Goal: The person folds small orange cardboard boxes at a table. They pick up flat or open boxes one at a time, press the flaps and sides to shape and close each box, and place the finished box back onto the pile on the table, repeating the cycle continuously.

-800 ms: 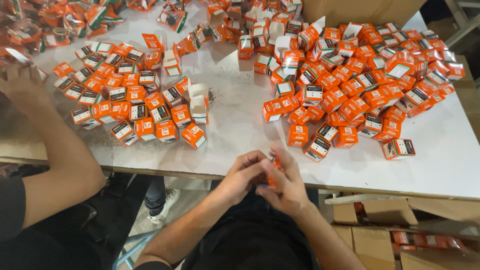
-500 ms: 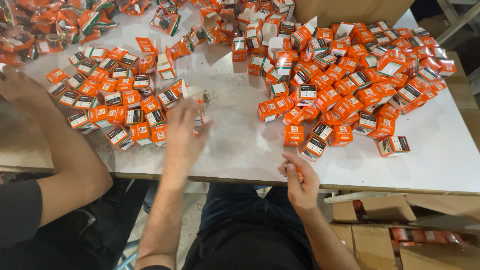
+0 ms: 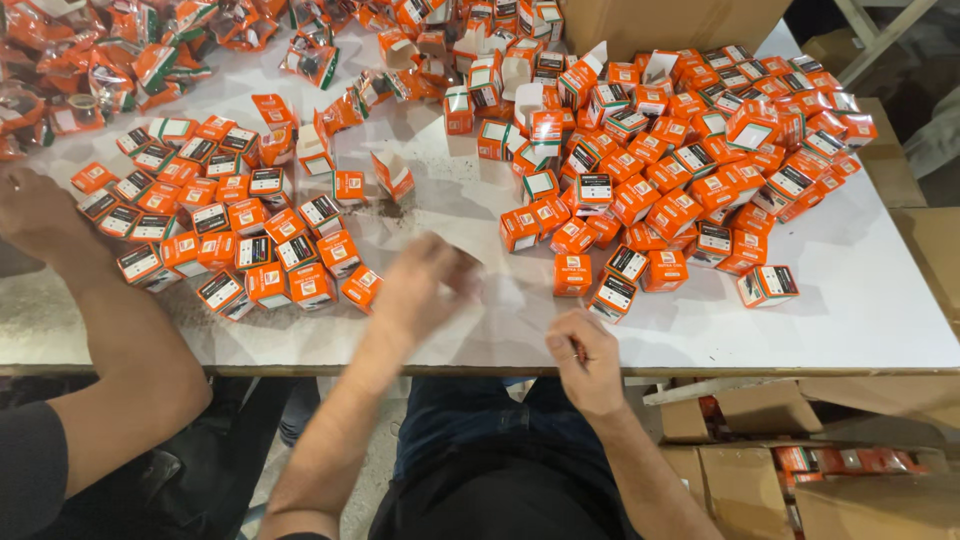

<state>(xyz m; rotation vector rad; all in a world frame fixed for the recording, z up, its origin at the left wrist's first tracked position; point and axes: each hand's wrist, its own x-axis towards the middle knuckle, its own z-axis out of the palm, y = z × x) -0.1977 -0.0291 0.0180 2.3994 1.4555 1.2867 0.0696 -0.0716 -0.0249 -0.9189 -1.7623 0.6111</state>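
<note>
Small orange cardboard boxes lie heaped on the white counter, light and easily crushed, best pinched by opposite sides; left hand blurred, grip unclear, right hand loosely clenched near the edge.

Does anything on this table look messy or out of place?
Yes. Dark crumbs or specks are scattered on the white table beside a tipped, open orange box, just beyond the blurred left hand. Several other boxes near the top gape open among the closed ones.
</note>
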